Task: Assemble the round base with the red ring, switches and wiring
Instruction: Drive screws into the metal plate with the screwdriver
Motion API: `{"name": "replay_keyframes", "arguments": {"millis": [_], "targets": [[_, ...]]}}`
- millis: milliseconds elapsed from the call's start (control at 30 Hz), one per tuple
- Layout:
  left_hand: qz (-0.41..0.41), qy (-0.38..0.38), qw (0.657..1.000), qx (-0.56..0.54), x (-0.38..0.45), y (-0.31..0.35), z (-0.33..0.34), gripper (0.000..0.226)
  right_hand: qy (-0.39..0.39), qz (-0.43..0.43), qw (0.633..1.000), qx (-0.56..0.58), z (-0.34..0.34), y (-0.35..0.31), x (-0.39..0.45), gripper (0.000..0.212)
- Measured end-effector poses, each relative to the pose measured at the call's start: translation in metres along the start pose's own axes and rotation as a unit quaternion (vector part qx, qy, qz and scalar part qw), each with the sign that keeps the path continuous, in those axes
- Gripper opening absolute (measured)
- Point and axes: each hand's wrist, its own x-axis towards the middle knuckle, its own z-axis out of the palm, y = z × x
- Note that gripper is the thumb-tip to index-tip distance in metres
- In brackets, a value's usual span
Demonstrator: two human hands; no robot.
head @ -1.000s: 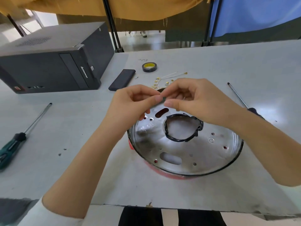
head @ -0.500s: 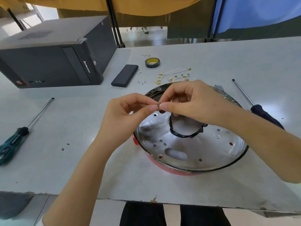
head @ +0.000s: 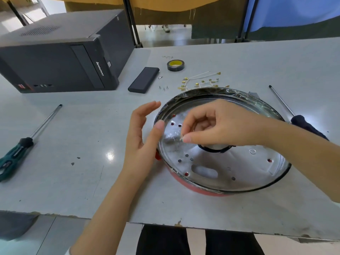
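A shiny round metal base (head: 220,162) lies flat near the front edge of a grey table (head: 73,181), hollow side up, a red ring (head: 193,187) beneath. The right hand (head: 220,126) pinches something tiny above it; the left hand (head: 143,137) hovers beside the rim, fingers relaxed and spread

Left hand (head: 141,137) off, apparently open.
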Motion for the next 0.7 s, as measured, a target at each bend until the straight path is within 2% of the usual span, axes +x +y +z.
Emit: {"name": "replay_keyframes", "arguments": {"millis": [67, 167, 267, 400, 700], "targets": [[-0.038, -0.029, 0.999, -0.021, -0.002, -0.006, 0.003, 0.046, -0.069, 0.019, 0.997, -0.033, 0.004, 0.001, 0.000, 0.004], [-0.091, -0.064, 0.992, -0.065, 0.002, -0.010, 0.007, 0.063, -0.103, 0.024, 0.989, -0.107, 0.011, 0.004, -0.002, 0.006], [-0.123, -0.068, 0.986, -0.085, 0.004, -0.014, 0.005, 0.075, -0.096, 0.000, 0.982, -0.163, 0.016, 0.005, -0.006, 0.006], [-0.154, -0.074, 0.981, -0.095, 0.004, -0.016, 0.003, 0.079, -0.081, -0.041, 0.978, -0.188, 0.020, 0.007, -0.013, 0.005], [-0.147, -0.086, 0.982, -0.080, 0.003, -0.016, 0.004, 0.080, -0.074, -0.100, 0.965, -0.230, 0.022, 0.008, -0.019, 0.004]]}}
